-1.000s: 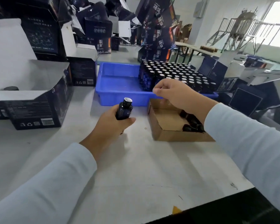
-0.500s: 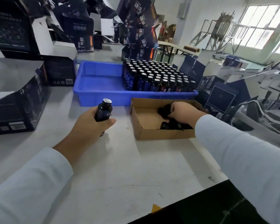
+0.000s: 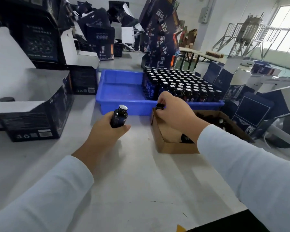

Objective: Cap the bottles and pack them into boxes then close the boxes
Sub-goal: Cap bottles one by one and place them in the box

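My left hand (image 3: pixel 105 131) grips a dark blue bottle (image 3: pixel 119 117) upright above the table; its mouth shows a silver seal and no cap. My right hand (image 3: pixel 174 111) pinches a black cap (image 3: pixel 159 106) above the left end of a shallow brown cardboard box (image 3: pixel 172 147), which holds more black caps (image 3: pixel 213 118). The cap is a short way right of the bottle, not touching it. Behind both hands a blue plastic tray (image 3: pixel 122 91) holds several uncapped dark bottles (image 3: pixel 179 84) packed in its right half.
Open dark printed boxes (image 3: pixel 33 113) with white flaps stand at the left and along the back. A leaning stack of boxes (image 3: pixel 161 36) rises behind the tray. More flat and open boxes (image 3: pixel 251 111) crowd the right. The grey table top (image 3: pixel 141 181) spreads in front.
My right hand reached into the cardboard box, then rose out of it leftward with a black cap. My left hand kept holding the bottle.
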